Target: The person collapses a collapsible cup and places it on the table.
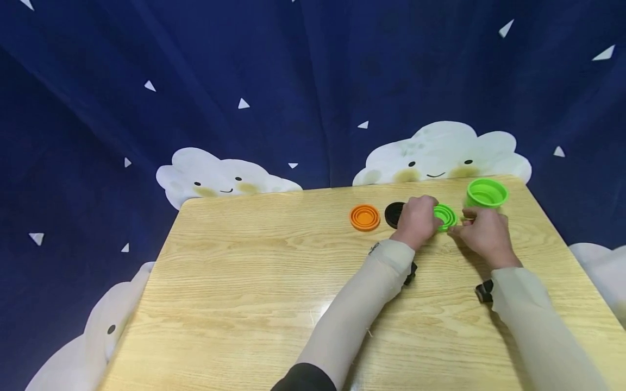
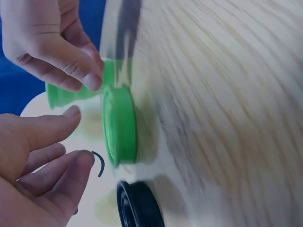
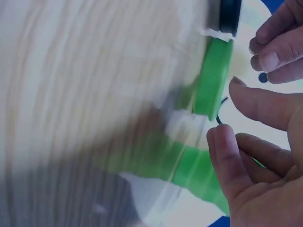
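Observation:
A collapsed green folding cup [image 1: 446, 216] [image 2: 122, 126] [image 3: 214, 78] lies flat on the table between both hands. My left hand [image 1: 418, 220] [image 2: 42, 165] hovers at its left side, thumb and fingers parted with nothing between them. On its right side is my right hand [image 1: 484, 233] [image 3: 265, 156], fingertips close to the rim, thumb and fingers also apart. Just behind the right hand stands an expanded green cup [image 1: 487, 193] [image 3: 196, 170], upright and open at the top. A flattened black cup [image 1: 393, 215] [image 2: 142, 208] is partly hidden by my left hand.
A flattened orange cup [image 1: 364, 218] lies left of the black one, in the same row. The wooden table [image 1: 235, 271] ends at the back against a dark blue curtain [image 1: 274, 65] with white clouds and triangles.

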Demonstrator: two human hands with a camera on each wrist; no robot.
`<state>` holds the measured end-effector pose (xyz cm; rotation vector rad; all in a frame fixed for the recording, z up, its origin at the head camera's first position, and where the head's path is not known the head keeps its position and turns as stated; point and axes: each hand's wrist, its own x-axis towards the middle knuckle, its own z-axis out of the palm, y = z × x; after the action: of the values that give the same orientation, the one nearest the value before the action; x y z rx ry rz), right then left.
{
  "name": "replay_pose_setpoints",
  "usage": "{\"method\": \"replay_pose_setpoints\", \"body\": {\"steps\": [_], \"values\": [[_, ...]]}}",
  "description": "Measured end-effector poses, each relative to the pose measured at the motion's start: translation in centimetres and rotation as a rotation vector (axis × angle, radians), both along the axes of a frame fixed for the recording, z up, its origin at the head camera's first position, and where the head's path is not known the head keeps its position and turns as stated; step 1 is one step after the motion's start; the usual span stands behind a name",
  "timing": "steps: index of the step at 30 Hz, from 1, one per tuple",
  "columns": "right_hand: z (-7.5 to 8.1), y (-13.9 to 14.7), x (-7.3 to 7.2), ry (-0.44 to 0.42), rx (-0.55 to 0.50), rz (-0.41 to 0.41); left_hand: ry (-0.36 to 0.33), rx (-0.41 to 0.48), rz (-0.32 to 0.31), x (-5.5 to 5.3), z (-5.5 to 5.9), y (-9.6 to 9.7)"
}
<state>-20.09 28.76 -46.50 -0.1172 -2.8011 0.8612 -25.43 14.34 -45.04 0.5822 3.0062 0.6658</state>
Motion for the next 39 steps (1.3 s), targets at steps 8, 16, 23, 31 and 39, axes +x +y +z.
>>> {"method": "replay_pose_setpoints", "body": {"steps": [8,16,23,31,39], "values": [[0.5,2.0,0.9,0.052,-0.008,-0.128,0.112,0.166,0.055,0.2,0.4,1.2],[0.9,3.9,0.7,0.066,-0.016,-0.208,0.031,0.294,0.109,0.3,0.2,2.9],[1.1,4.4,0.5,0.027,-0.061,-0.258,-0.125,0.407,0.131,0.2,-0.9,4.1],[1.6,4.4,-0.1,-0.026,-0.138,-0.292,-0.18,0.412,0.111,-0.5,-0.7,5.0],[1.8,4.2,-0.1,-0.045,-0.174,-0.289,-0.286,0.344,-0.015,-0.5,0.2,5.9]]}}
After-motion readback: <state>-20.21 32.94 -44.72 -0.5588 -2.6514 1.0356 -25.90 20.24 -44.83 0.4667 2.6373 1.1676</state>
